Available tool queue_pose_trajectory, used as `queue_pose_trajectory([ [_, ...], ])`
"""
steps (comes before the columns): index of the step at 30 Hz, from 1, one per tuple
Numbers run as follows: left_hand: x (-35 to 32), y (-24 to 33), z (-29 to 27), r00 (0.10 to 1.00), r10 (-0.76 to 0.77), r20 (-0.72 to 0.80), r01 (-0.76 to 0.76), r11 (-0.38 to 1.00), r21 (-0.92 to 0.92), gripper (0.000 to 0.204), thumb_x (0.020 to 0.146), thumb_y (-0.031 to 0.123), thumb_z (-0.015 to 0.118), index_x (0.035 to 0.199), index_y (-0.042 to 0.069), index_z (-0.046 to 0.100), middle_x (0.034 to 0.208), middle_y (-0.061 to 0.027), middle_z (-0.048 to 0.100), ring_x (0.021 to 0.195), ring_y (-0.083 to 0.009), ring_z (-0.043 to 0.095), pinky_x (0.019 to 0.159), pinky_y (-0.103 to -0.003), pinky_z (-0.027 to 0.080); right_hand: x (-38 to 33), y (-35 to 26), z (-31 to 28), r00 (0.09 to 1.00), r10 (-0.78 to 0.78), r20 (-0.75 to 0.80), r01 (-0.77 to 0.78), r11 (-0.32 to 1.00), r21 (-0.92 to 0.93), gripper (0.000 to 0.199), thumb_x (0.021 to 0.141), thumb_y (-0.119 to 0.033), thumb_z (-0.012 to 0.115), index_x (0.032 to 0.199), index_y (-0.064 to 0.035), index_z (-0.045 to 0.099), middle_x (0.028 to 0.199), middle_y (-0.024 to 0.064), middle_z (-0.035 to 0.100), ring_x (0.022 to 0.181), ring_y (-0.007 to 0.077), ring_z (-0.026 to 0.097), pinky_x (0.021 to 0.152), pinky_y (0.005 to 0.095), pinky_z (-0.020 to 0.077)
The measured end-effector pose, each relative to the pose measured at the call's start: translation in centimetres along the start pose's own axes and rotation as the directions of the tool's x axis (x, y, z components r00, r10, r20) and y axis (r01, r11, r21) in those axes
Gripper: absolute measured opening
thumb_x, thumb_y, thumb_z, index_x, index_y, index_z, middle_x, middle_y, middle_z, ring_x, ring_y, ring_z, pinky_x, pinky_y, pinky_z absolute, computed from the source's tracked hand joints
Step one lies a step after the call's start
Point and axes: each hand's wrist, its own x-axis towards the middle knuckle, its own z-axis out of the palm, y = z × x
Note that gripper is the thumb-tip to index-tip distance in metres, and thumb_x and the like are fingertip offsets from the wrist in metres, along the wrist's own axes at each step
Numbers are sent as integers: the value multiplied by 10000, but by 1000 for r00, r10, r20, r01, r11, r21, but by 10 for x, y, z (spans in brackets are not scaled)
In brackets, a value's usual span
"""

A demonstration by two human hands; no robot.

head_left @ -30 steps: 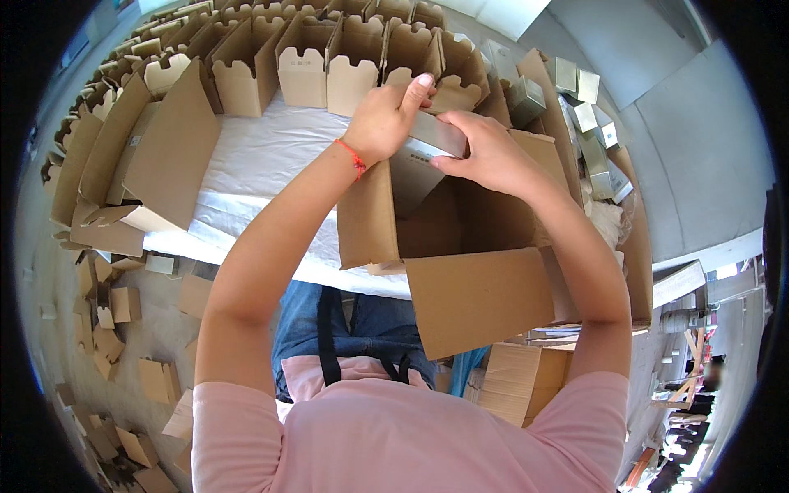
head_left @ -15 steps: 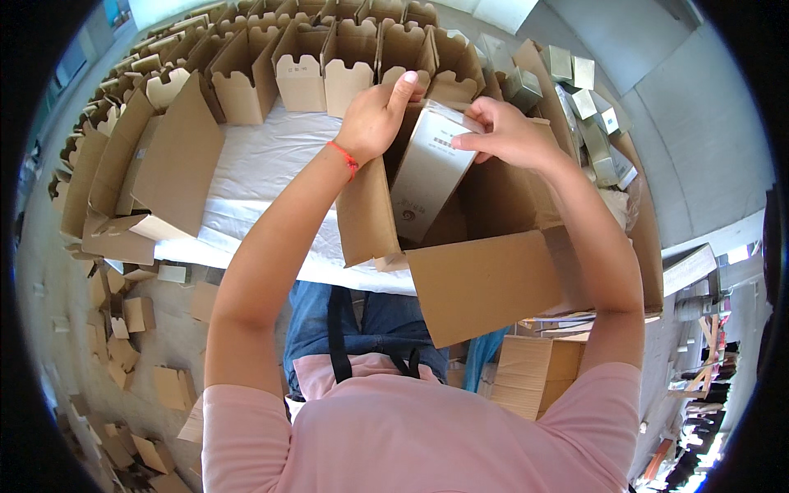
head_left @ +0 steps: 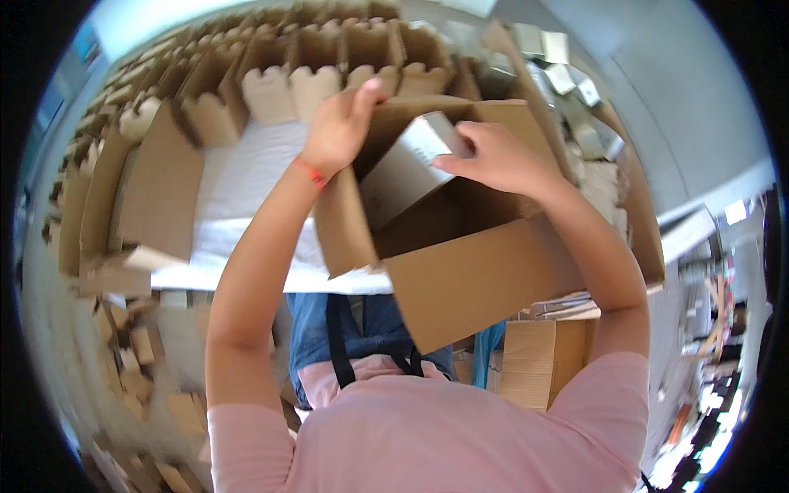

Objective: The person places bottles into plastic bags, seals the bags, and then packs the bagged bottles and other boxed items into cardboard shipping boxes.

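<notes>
An open brown cardboard box (head_left: 472,271) is in front of me, slightly tilted, with a flap folded out toward me. My left hand (head_left: 339,127) grips its left wall near the far corner, thumb pointing up and the other fingers mostly hidden. Inside it a long silver-white carton (head_left: 403,177) leans at a slant. My right hand (head_left: 501,156) pinches the upper right end of this carton between thumb and fingers. The carton's lower end rests out of clear sight in the shadowed inside of the box.
Rows of open brown boxes with notched edges (head_left: 316,90) stand at the back on a white-covered table (head_left: 238,197). A large open carton (head_left: 160,189) is at left. Small silver boxes (head_left: 583,131) fill a bigger carton at right. Cardboard pieces (head_left: 136,361) litter the floor.
The cardboard box and my left hand have shifted left. The silver-white carton has tipped over farther and sits lower in the box, with my right hand still on its end.
</notes>
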Motion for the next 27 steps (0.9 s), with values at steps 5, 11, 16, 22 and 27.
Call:
queue_pose_trajectory([
  [5, -7, 11, -11, 1000, 1, 8, -1, 1000, 17, 527, 985, 393, 324, 993, -21, 650, 967, -178, 665, 967, -280, 621, 875, -337, 440, -13, 35, -68, 956, 241, -164, -120, 838, 533, 418, 816, -422, 620, 916, -20, 565, 771, 74, 583, 694, 133, 556, 622, 264, 451],
  [11, -7, 16, -8, 999, 34, 16, -34, 999, 13, 460, 989, 354, 366, 1001, -18, 638, 931, -144, 666, 895, -218, 611, 834, -314, 439, -105, 211, -131, 758, 605, -241, 31, 337, 941, 402, 856, -451, 544, 1000, -76, 530, 824, 51, 560, 733, 142, 542, 651, 283, 470],
  [16, -11, 24, -8, 998, 48, 28, -50, 997, 56, 409, 986, 309, 404, 1018, -27, 634, 947, -127, 663, 896, -184, 591, 835, -297, 432, -184, 320, -108, 646, 762, 48, -394, 279, 876, 445, 812, -502, 581, 999, -101, 533, 788, 61, 555, 726, 157, 551, 662, 296, 466],
  [22, -8, 32, -6, 1000, 14, 22, -15, 996, 83, 393, 985, 291, 413, 1026, -29, 638, 943, -119, 661, 886, -168, 578, 833, -291, 428, -155, 331, -91, 619, 749, -234, -756, 650, 80, 560, 762, -529, 633, 991, -19, 591, 934, 155, 633, 857, 284, 607, 764, 380, 481],
  [27, -4, 28, -6, 999, -38, -30, 41, 993, 114, 323, 972, 229, 451, 987, -28, 646, 843, -85, 665, 803, -113, 570, 754, -258, 445, -21, 262, -116, 758, 327, -564, -382, 924, 22, 611, 756, -430, 683, 1200, -36, 536, 1150, 208, 568, 1073, 339, 541, 942, 402, 422],
])
